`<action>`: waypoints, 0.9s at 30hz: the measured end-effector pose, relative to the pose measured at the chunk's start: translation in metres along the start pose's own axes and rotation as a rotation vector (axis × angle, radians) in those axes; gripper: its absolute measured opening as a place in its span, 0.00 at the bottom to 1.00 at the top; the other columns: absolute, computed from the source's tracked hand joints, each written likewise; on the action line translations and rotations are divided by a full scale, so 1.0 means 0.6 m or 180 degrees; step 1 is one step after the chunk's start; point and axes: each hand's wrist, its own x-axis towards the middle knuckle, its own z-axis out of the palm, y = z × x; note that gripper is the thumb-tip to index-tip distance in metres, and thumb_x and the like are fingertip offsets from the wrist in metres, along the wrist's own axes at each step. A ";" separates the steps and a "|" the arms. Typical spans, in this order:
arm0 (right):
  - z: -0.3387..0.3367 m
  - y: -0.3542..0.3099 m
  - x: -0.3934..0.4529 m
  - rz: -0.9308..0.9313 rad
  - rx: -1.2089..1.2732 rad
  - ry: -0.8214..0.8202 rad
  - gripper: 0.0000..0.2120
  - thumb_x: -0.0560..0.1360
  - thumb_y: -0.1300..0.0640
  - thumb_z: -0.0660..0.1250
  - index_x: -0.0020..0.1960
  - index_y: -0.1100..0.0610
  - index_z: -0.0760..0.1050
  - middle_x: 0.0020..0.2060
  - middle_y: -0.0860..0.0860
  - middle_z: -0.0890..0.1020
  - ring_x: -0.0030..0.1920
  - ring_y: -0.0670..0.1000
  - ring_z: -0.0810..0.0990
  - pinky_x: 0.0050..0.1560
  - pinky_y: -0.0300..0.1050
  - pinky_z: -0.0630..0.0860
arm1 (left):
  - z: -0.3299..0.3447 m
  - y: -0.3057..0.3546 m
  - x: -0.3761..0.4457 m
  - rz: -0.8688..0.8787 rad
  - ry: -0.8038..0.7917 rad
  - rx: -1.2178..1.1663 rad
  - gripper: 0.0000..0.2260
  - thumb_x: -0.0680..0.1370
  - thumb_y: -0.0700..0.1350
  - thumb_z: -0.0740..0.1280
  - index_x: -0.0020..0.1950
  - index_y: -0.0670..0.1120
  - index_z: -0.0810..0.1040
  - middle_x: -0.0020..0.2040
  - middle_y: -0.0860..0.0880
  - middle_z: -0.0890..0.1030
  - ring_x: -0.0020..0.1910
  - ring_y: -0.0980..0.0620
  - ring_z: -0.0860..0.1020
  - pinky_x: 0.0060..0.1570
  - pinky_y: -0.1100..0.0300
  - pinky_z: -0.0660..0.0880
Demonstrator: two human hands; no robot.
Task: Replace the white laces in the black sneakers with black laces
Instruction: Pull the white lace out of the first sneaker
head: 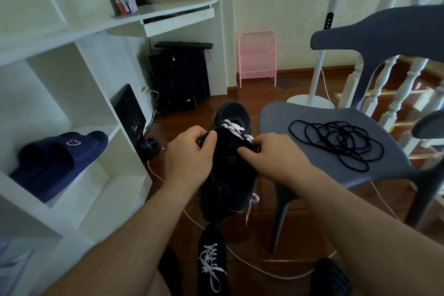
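A single wide-angle head view looks forward and down from the person's head. Both forearms reach in from the bottom edge, close under it; the room's far wall lies beyond.

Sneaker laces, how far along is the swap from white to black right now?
Early stage. The held sneaker looks partly unlaced: white lace still crosses its lower eyelets and a loose end hangs below. The left hand grips its side while the right hand pinches at the lace. The second sneaker on the floor is fully white-laced. The black laces lie unused on the chair.
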 end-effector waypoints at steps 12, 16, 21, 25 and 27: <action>-0.004 0.046 0.032 0.0208 0.0545 0.0349 0.23 0.84 0.50 0.63 0.32 0.55 0.69 0.28 0.51 0.75 0.32 0.53 0.75 0.30 0.46 0.65 | 0.023 -0.012 0.015 -0.1501 -0.0180 -0.1714 0.14 0.81 0.54 0.70 0.37 0.51 0.82 0.34 0.54 0.81 0.38 0.53 0.81 0.40 0.53 0.76; 0.005 0.025 0.013 -0.0100 0.0136 0.0380 0.21 0.85 0.46 0.59 0.36 0.54 0.69 0.33 0.52 0.77 0.35 0.55 0.76 0.32 0.49 0.65 | 0.018 -0.016 0.009 -0.0698 -0.0626 -0.0140 0.05 0.80 0.53 0.69 0.48 0.63 0.75 0.42 0.59 0.78 0.39 0.61 0.77 0.38 0.62 0.71; 0.013 -0.002 -0.005 -0.0360 -0.0423 0.0376 0.18 0.86 0.43 0.57 0.39 0.49 0.69 0.36 0.48 0.75 0.36 0.53 0.75 0.31 0.47 0.67 | 0.019 0.012 -0.003 0.0366 -0.0495 0.0419 0.09 0.80 0.53 0.70 0.60 0.60 0.79 0.52 0.60 0.73 0.53 0.56 0.75 0.50 0.61 0.74; 0.028 -0.016 -0.012 -0.0461 -0.0449 0.0324 0.21 0.86 0.43 0.56 0.36 0.48 0.65 0.35 0.46 0.72 0.34 0.51 0.73 0.30 0.46 0.63 | 0.018 0.024 -0.004 0.0619 -0.0317 0.0378 0.07 0.80 0.54 0.71 0.55 0.55 0.80 0.47 0.57 0.76 0.49 0.55 0.75 0.48 0.57 0.77; 0.033 -0.019 -0.012 -0.0471 -0.0390 0.0331 0.20 0.85 0.44 0.56 0.36 0.48 0.65 0.35 0.46 0.72 0.35 0.51 0.73 0.30 0.46 0.63 | 0.015 0.024 -0.006 0.0602 -0.0260 0.0265 0.09 0.78 0.52 0.73 0.52 0.57 0.74 0.44 0.59 0.76 0.45 0.57 0.75 0.43 0.60 0.76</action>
